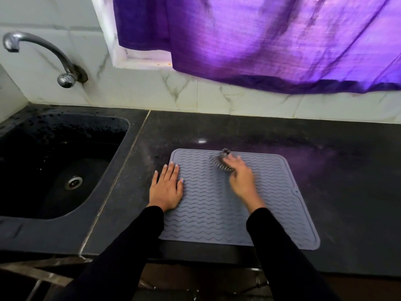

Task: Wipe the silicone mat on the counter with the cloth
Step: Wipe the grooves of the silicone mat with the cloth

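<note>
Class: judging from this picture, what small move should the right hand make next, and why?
Probably draw the cloth back toward the near edge: the right hand holds it near the mat's far edge, the left hand steadies the mat, and the near part lies uncovered.

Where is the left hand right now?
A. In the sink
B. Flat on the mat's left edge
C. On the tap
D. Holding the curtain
B: the left hand lies flat, fingers straight, on the left edge of the mat.
</note>
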`<action>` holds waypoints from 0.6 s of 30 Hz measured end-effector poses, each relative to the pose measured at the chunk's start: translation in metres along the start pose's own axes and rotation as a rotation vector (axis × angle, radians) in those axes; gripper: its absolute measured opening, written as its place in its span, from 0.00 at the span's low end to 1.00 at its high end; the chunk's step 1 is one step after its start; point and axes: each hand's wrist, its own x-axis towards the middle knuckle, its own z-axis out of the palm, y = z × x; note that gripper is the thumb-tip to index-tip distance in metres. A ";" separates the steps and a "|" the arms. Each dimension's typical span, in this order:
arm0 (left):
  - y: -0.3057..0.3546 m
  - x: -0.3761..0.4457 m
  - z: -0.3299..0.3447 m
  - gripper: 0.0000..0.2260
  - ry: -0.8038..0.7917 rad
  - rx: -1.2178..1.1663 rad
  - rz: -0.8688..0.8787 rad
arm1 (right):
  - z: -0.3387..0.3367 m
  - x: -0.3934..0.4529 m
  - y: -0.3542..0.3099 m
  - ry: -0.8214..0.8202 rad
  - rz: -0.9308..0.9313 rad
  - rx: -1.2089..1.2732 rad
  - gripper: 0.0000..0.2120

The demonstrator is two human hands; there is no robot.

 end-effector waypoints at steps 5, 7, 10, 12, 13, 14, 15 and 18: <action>-0.001 0.000 0.001 0.37 0.013 -0.016 -0.003 | 0.016 -0.009 0.017 -0.179 -0.277 -0.495 0.31; -0.001 0.000 0.001 0.37 0.002 -0.009 -0.002 | 0.006 -0.004 0.014 -0.232 -0.265 -0.519 0.30; -0.002 0.000 0.000 0.38 -0.020 -0.008 -0.001 | -0.002 0.009 0.015 -0.238 -0.106 -0.376 0.29; 0.000 0.001 -0.001 0.39 -0.035 -0.005 0.002 | -0.006 0.032 0.022 -0.236 0.151 -0.029 0.21; 0.000 0.001 -0.001 0.39 -0.040 -0.003 0.002 | -0.009 0.046 0.024 -0.221 0.326 0.199 0.16; 0.001 0.001 -0.001 0.40 -0.046 -0.002 0.002 | -0.012 0.057 0.023 -0.155 0.472 0.433 0.13; 0.001 0.001 -0.002 0.40 -0.053 -0.002 0.005 | -0.016 0.064 0.021 -0.071 0.589 0.576 0.13; 0.000 0.002 -0.005 0.41 -0.040 -0.015 0.009 | -0.018 0.064 -0.001 0.141 0.525 0.383 0.18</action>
